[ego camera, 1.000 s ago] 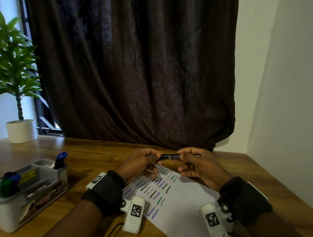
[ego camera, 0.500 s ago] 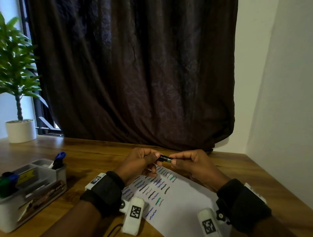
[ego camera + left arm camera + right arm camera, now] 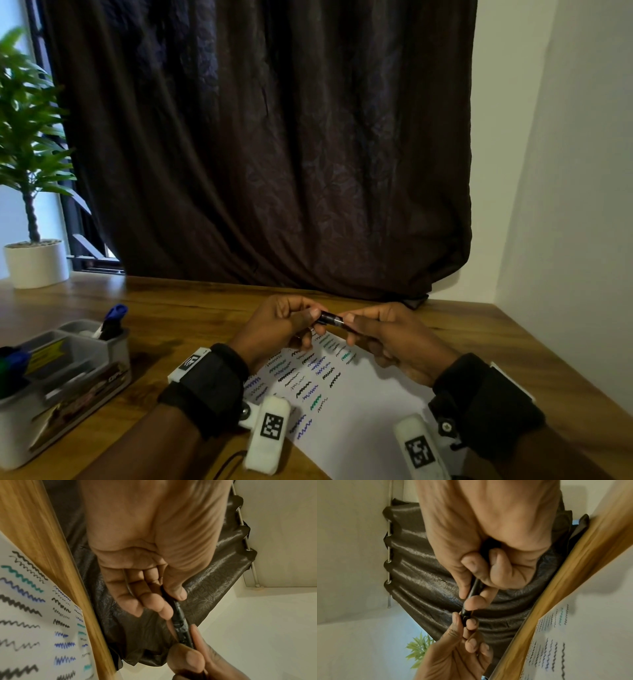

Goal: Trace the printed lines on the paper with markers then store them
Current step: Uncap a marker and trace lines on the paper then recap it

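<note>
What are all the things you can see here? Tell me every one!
black marker: one, black, held in the air over the far end of the paper, between both hands
paper: one, white with black, blue and green squiggles, on the table
organizer: one, grey, on the table at left, with markers standing in it
blue-capped marker: one, in the organizer's far compartment
plant: one, green in a white pot, far left
curtain: one, dark brown, behind the table
table: one, wooden
wrist straps: two, black
left hand: pinches the marker's left end
right hand: grips the right end
</note>
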`<act>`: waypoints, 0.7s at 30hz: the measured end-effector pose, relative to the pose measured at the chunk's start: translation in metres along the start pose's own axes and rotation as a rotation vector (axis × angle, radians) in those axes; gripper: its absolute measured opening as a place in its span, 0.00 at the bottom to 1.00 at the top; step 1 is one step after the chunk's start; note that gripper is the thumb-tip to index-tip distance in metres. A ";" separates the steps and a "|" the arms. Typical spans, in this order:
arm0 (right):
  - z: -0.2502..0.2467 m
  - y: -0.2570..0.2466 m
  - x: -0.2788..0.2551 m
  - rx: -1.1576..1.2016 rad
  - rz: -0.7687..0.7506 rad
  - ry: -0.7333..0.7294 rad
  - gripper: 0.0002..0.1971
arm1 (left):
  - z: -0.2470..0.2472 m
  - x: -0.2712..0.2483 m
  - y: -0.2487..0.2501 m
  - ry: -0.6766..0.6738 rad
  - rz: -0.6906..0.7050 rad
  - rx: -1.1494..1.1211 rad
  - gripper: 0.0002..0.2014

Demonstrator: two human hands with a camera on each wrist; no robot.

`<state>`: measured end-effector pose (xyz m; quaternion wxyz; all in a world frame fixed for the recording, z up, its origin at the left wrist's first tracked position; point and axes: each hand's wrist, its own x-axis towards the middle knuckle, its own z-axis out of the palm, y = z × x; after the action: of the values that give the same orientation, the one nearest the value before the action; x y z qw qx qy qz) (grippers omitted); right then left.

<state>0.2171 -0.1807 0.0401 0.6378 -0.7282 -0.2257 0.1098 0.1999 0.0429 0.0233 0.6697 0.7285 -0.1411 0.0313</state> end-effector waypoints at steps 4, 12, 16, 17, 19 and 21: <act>0.000 0.000 0.002 0.094 0.133 -0.017 0.14 | 0.002 -0.002 0.002 -0.004 0.016 0.018 0.10; 0.002 0.005 0.001 -0.048 0.006 0.050 0.09 | 0.007 -0.006 0.001 -0.013 -0.039 0.053 0.09; 0.006 0.005 0.000 -0.085 -0.038 0.094 0.08 | 0.007 -0.006 0.002 -0.008 -0.044 0.050 0.09; 0.007 0.003 -0.001 -0.079 -0.053 0.095 0.09 | 0.007 -0.006 0.002 -0.009 -0.044 0.045 0.10; 0.007 -0.001 -0.004 -0.065 -0.077 0.091 0.10 | 0.007 -0.006 0.002 -0.014 -0.046 0.036 0.10; 0.008 -0.005 -0.007 -0.067 -0.098 0.078 0.12 | 0.007 -0.006 0.001 -0.017 -0.042 0.027 0.11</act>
<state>0.2062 -0.1770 0.0429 0.6260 -0.7409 -0.2394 0.0423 0.1928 0.0373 0.0227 0.6590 0.7405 -0.1312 0.0128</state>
